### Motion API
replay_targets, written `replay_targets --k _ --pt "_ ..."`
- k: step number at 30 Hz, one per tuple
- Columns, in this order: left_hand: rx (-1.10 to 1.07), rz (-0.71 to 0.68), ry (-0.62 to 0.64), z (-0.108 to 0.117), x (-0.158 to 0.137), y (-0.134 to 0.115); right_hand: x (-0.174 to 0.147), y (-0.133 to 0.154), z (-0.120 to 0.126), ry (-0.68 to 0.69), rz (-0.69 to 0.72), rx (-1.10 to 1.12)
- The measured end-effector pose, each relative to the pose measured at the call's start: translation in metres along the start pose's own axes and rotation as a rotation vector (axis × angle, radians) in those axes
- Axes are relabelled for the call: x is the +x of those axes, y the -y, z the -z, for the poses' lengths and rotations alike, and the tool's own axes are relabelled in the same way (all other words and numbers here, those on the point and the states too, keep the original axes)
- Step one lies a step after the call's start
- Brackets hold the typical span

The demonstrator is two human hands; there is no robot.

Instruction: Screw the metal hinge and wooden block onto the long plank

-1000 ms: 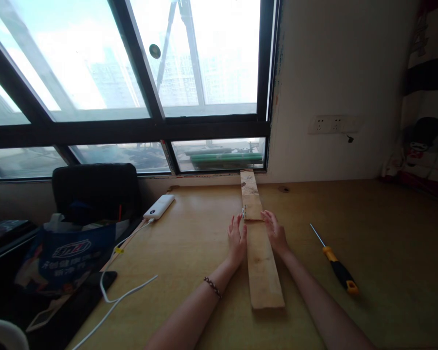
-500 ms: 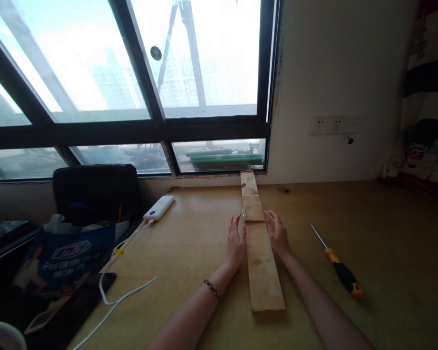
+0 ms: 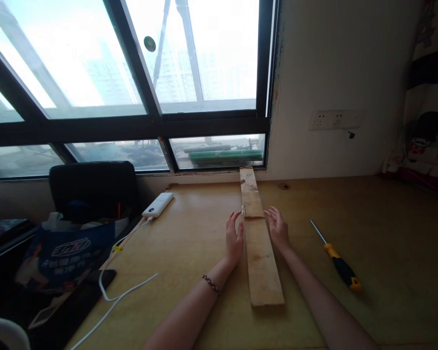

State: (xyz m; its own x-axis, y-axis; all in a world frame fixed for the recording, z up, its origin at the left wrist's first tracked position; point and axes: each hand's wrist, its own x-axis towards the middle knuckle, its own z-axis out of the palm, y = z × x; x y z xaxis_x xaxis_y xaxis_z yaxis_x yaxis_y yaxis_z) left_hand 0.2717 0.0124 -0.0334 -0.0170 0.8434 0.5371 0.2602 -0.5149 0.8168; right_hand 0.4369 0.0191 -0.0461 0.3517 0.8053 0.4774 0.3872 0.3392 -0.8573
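**Q:** What lay nearest on the worktop (image 3: 200, 223)?

**A:** The near board (image 3: 264, 272), lengthwise, one end toward the person. A screwdriver (image 3: 341, 265) lay apart from it, to the right, its shaft pointing away.

**Q:** How did it appear likely to handle?

**A:** I judged it light and stiff, dry rather than slippery, with a risk of splinters along the rough-cut end. The long edges offered the soundest hold, one hand to each side.

**Q:** State of each grip?

**A:** The left hand (image 3: 234, 239) stood beside the left edge, fingers parted and slightly curled, pinching nothing. The right hand (image 3: 278, 231) stood opposite, likewise spread and unloaded. Whether any fingertip touched wood could not be determined.

**Q:** And the joint?

**A:** A small metal fitting (image 3: 243, 209) showed at the left edge, just beyond the left fingertips. Its type was too small to confirm. I rated that the weak point; lifting by one end alone could have strained it.

**Q:** Beyond that?

**A:** The far board (image 3: 251, 203), in line with the first, stained toward its far end, which reached the wall below the window (image 3: 208, 116). Whether the boards overlapped or merely met, I could not tell.
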Motion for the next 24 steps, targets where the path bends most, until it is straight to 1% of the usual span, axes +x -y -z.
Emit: replay_targets --k 2,4,8,11,14,16,18,21,24 --pt "0.075 -0.076 0.037 0.005 0.001 -0.004 0.001 0.001 0.0 -0.007 -0.047 0.063" --pt "0.167 -0.122 0.102 0.007 0.002 -0.007 0.002 0.003 0.001 -0.023 -0.101 0.131" --pt "0.315 -0.1 0.19 0.005 0.003 -0.007 0.002 0.015 0.003 -0.045 -0.165 0.265" --pt "0.363 -0.064 0.24 0.0 0.003 -0.004 0.001 0.028 0.005 0.014 -0.143 0.329" --pt "0.366 -0.05 0.287 -0.002 0.002 -0.002 -0.001 0.039 0.004 0.142 -0.082 0.376" --pt "0.347 -0.052 0.298 -0.002 0.002 -0.003 -0.002 0.042 0.002 0.231 -0.035 0.395" --pt "0.321 -0.05 0.289 -0.002 0.002 -0.003 -0.002 0.042 0.0 0.275 0.0 0.391" --pt "0.298 -0.03 0.259 -0.002 0.001 -0.004 -0.002 0.036 -0.002 0.244 0.012 0.37" --pt "0.26 -0.027 0.216 -0.002 0.0 -0.002 0.0 0.029 -0.002 0.172 -0.028 0.371"
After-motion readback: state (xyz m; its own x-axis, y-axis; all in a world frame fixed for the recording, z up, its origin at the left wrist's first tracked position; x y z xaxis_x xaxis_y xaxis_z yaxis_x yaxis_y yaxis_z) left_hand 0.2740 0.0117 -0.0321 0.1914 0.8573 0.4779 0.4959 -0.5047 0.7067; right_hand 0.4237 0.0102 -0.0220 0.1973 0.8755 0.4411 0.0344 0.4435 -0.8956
